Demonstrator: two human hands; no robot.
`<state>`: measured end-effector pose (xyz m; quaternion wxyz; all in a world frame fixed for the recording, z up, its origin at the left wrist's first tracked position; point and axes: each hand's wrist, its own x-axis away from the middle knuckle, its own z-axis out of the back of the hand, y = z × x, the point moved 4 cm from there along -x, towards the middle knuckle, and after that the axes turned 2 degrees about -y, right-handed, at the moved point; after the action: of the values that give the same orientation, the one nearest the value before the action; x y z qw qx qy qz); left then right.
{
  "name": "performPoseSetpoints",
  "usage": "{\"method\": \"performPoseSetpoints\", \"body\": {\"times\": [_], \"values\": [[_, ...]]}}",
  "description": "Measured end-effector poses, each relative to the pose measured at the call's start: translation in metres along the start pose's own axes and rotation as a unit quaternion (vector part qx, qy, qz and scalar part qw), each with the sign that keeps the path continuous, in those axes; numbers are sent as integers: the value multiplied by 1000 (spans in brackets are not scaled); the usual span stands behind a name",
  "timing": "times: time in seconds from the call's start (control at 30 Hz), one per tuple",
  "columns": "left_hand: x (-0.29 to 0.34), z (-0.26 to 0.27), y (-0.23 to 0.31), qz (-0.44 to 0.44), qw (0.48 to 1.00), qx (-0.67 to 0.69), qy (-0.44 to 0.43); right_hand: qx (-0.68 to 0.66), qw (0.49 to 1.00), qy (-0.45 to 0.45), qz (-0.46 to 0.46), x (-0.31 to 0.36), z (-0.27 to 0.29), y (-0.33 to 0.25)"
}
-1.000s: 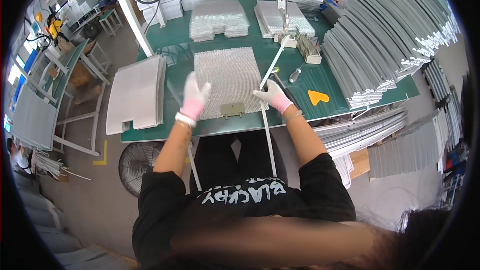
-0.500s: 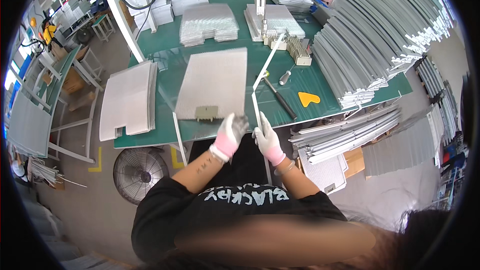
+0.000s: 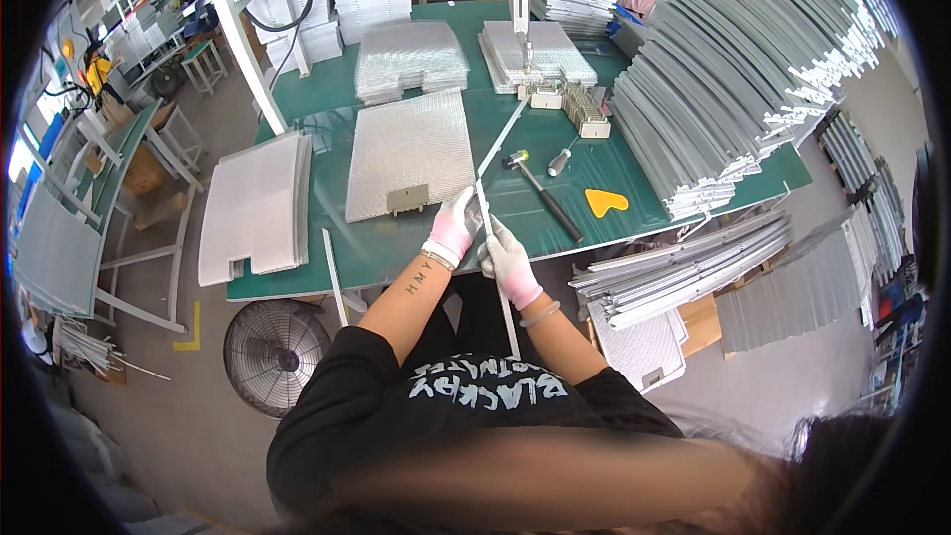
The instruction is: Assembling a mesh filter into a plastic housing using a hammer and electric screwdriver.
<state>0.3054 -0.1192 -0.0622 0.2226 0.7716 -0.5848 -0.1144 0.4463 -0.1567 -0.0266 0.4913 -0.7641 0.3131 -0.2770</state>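
A thin white bent strip (image 3: pixel 502 294) runs from the table down toward my lap. My left hand (image 3: pixel 455 222), in a white and pink glove, has its fingers closed on the strip near its bend. Just below, my right hand (image 3: pixel 510 266), gloved alike, is wrapped round the strip's lower length. Left of the strip lies a pale mesh panel (image 3: pixel 411 149), its lower right corner close to my left hand. An olive-grey bracket (image 3: pixel 407 199) sits at the panel's near edge. Another white strip (image 3: pixel 335 272) hangs over the table's front edge.
On the green table (image 3: pixel 327 168) are a hammer (image 3: pixel 550 200), a screwdriver (image 3: pixel 560 161), a yellow scraper (image 3: pixel 606 203) and several brackets (image 3: pixel 584 114). Panel stacks stand at left (image 3: pixel 253 203) and back (image 3: pixel 411 59). A tall grey stack (image 3: pixel 713 89) leans right; a floor fan (image 3: pixel 277 357) stands below.
The mesh panel has shifted left and now lies still. My left hand has moved from the panel's corner to the strip. My right hand has closed round the strip, whose bend sits further left.
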Motion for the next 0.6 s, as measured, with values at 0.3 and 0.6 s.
{"method": "performPoseSetpoints", "body": {"times": [0.3, 0.6], "values": [[-2, 1, -9, 33, 999, -7, -2, 99, 994, 36, 14, -3, 8, -12], [80, -24, -4, 57, 997, 31, -41, 319, 947, -38, -21, -94, 17, -48]]}}
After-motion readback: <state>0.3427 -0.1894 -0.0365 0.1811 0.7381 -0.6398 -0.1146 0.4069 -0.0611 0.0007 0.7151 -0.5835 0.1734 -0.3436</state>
